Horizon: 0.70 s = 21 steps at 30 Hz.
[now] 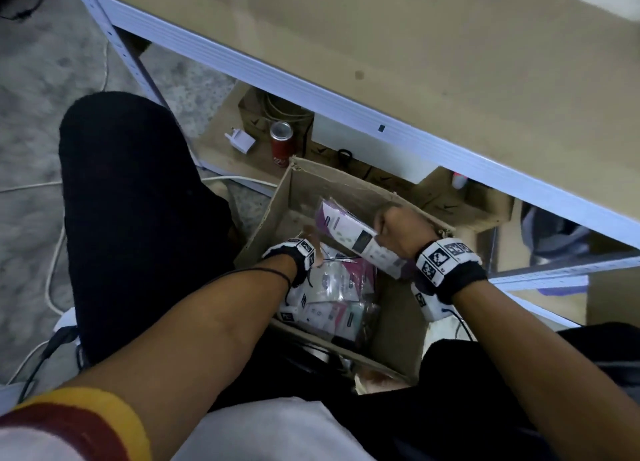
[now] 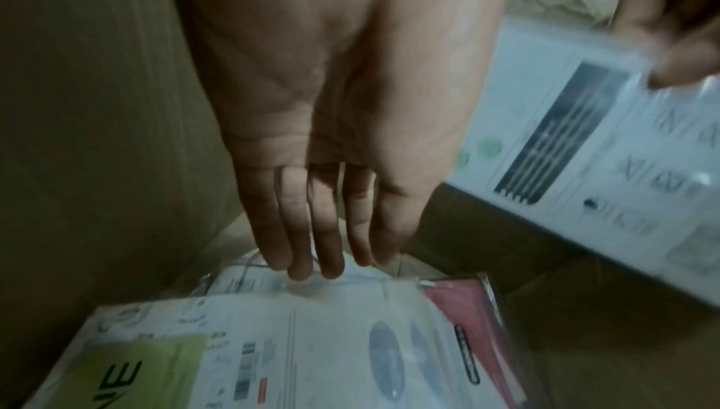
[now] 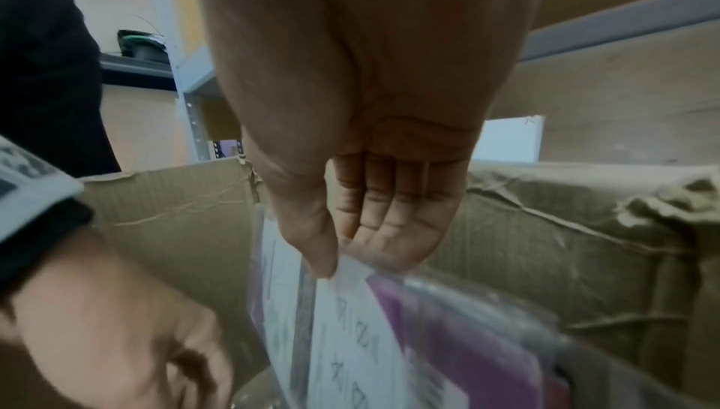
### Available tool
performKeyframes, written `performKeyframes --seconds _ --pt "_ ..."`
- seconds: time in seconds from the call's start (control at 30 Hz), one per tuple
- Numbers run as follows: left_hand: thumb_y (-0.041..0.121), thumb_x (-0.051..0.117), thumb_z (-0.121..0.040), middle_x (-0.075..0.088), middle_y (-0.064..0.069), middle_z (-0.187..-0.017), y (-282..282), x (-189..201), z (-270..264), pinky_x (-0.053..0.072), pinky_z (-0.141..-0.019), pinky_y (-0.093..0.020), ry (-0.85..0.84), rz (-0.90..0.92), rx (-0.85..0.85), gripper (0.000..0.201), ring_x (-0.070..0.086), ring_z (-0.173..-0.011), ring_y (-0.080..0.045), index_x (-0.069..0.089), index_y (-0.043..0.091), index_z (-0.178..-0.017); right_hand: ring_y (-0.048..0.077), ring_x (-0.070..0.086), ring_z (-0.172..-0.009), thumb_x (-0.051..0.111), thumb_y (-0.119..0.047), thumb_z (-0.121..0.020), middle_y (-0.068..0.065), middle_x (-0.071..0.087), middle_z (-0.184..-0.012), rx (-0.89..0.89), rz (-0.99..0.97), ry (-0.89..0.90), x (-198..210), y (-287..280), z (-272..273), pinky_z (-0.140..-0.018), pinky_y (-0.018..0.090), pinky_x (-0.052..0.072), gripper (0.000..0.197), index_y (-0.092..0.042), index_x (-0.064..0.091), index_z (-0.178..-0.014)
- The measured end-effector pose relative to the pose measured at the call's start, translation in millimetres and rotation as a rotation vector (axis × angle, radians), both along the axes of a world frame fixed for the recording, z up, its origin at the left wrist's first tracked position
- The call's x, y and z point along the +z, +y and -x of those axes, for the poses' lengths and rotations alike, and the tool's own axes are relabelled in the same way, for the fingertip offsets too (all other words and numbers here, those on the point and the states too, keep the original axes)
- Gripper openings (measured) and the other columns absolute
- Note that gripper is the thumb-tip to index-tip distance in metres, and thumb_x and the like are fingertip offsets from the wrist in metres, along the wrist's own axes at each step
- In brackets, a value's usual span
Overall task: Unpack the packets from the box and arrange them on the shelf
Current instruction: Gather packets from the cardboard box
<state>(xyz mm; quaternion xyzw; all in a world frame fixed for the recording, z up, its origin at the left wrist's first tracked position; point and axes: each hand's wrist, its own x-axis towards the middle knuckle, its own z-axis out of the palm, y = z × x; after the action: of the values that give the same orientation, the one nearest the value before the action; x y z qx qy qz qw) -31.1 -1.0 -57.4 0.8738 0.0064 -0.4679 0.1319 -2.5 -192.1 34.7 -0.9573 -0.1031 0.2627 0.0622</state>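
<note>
Red soda can (image 1: 282,143) upright beside white plug adapter (image 1: 240,141) — white cables (image 1: 52,263) on floor.

Matt, creased cardboard box (image 1: 346,183) — glossy plastic-wrapped packets (image 1: 332,308).

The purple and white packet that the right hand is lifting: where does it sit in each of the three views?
Head: purple and white packet at centre right, over the box.
Left wrist: right edge, tilted.
Right wrist: bottom centre, pinched by the right hand.
Shared landmark: the box's cardboard wall.

White-and-purple packet (image 1: 356,240), brown box (image 1: 346,183)
</note>
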Motion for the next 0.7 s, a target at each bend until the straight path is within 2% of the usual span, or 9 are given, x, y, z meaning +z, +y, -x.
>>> performKeyframes --seconds 0.1,0.17,0.3,0.4,0.43,0.5,0.53,0.63,0.7 --pt "0.023 0.068 -0.088 0.041 -0.015 -0.150 -2.8 -16.6 4.5 0.046 -0.107 -0.045 -0.029 -0.021 -0.073 0.063 0.046 -0.134 -0.039 0.046 0.015 -0.147 0.024 0.064 -0.088 0.067 -0.017 -0.084 0.000 0.067 -0.088 0.034 -0.060 0.014 3.1 -6.5 -2.2 -0.083 0.038 0.055 0.022 -0.028 0.054 -0.071" --pt "0.019 0.066 -0.090 0.036 -0.018 -0.154 -0.9 -24.7 8.4 0.042 -0.111 -0.043 -0.023 -0.002 -0.025 0.067 0.041 -0.138 -0.039 0.038 0.009 -0.149 0.022 0.064 -0.085 0.068 -0.016 -0.084 -0.003 0.066 -0.084 0.050 -0.086 0.006 4.8 -8.5 -4.7 -0.081 0.037 0.055 0.023 -0.027 0.055 -0.070" --pt "0.019 0.057 -0.094 0.016 -0.016 -0.164 13.2 -36.4 12.4 0.031 -0.117 -0.050 0.022 -0.021 0.056 0.080 0.027 -0.147 -0.038 0.010 0.014 -0.158 0.018 0.064 -0.080 0.070 -0.015 -0.083 -0.005 0.066 -0.081 0.032 -0.123 -0.004 5.9 -8.8 -11.3 -0.078 0.040 0.057 0.012 -0.023 0.063 -0.077" --pt "0.018 0.051 -0.097 0.009 -0.016 -0.165 19.1 -39.7 16.3 0.031 -0.116 -0.055 -0.023 -0.081 0.078 0.079 0.025 -0.148 -0.039 0.002 0.015 -0.159 0.016 0.065 -0.078 0.070 -0.014 -0.083 -0.006 0.067 -0.079 0.027 -0.154 0.003 4.4 -5.6 -12.8 -0.078 0.039 0.058 0.013 -0.023 0.063 -0.076" --pt "0.016 0.049 -0.098 0.013 -0.018 -0.164 17.9 -38.4 17.1 0.033 -0.115 -0.052 -0.040 -0.083 0.078 0.074 0.028 -0.147 -0.038 0.006 0.010 -0.158 0.016 0.065 -0.078 0.070 -0.014 -0.083 -0.007 0.067 -0.078 0.031 -0.162 0.000 3.9 -4.3 -12.5 -0.077 0.039 0.058 0.014 -0.023 0.063 -0.076" --pt "0.014 0.045 -0.103 0.035 -0.022 -0.156 13.1 -37.6 15.2 0.041 -0.111 -0.041 -0.057 -0.046 0.074 0.052 0.041 -0.140 -0.035 0.031 -0.003 -0.150 0.015 0.065 -0.078 0.069 -0.013 -0.084 -0.007 0.067 -0.077 0.037 -0.165 -0.005 3.1 -2.3 -11.9 -0.077 0.039 0.057 0.014 -0.023 0.063 -0.075" --pt "0.013 0.046 -0.103 0.042 -0.021 -0.151 12.8 -37.9 14.8 0.041 -0.110 -0.039 -0.064 -0.033 0.072 0.046 0.045 -0.137 -0.034 0.039 -0.003 -0.146 0.015 0.064 -0.079 0.069 -0.013 -0.084 -0.007 0.067 -0.078 0.038 -0.161 -0.006 2.8 -1.6 -11.6 -0.077 0.039 0.057 0.014 -0.023 0.063 -0.076" --pt "0.013 0.056 -0.097 0.037 -0.018 -0.154 13.6 -39.4 16.9 0.037 -0.114 -0.044 -0.051 -0.029 0.079 0.058 0.041 -0.139 -0.036 0.034 0.009 -0.151 0.015 0.063 -0.081 0.069 -0.015 -0.086 -0.007 0.065 -0.081 0.027 -0.146 0.000 0.6 -1.1 -10.0 -0.078 0.040 0.056 0.014 -0.025 0.062 -0.077" --pt "0.014 0.053 -0.099 0.046 -0.017 -0.149 12.1 -41.1 16.2 0.041 -0.111 -0.039 -0.057 0.009 0.113 0.047 0.047 -0.135 -0.034 0.044 0.006 -0.145 0.015 0.063 -0.080 0.069 -0.015 -0.085 -0.007 0.066 -0.080 0.014 -0.144 0.004 -1.5 -1.9 -8.6 -0.077 0.037 0.056 0.014 -0.024 0.063 -0.076"
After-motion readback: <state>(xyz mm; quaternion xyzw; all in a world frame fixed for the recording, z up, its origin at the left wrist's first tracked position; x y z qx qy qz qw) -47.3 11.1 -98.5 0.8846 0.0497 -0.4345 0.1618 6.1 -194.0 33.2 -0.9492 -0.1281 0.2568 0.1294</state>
